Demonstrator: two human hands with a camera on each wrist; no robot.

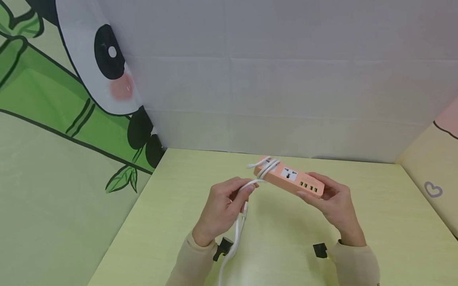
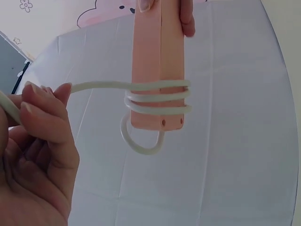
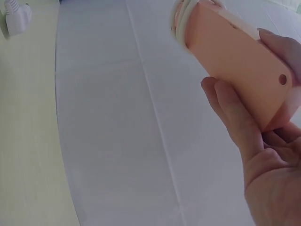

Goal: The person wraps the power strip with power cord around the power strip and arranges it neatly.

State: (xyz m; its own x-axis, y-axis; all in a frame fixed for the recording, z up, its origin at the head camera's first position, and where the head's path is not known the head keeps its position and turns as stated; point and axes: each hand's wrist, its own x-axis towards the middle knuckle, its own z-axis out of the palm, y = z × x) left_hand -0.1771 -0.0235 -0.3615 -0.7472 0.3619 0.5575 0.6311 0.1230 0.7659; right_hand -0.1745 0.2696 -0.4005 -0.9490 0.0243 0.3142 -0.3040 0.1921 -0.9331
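Note:
My right hand (image 1: 336, 200) grips the near right end of a pink power strip (image 1: 277, 178), held up over the table with its sockets and USB ports facing me. Several turns of white cord (image 2: 157, 96) wrap the strip's far end, where a small loop sticks out past the edge. My left hand (image 1: 223, 206) pinches the cord a short way left of the strip, drawing it fairly straight in the left wrist view. From that hand the cord hangs down toward the table's front. A white plug (image 3: 18, 19) shows at the top left corner of the right wrist view.
A pale yellow-green table (image 1: 150, 246) lies below both hands. Behind it rises a grey-white cloth backdrop (image 1: 286, 99). Printed cloth with a panda and green bamboo (image 1: 46, 79) stands at the left, and a cream and pink panel (image 1: 433, 171) at the right.

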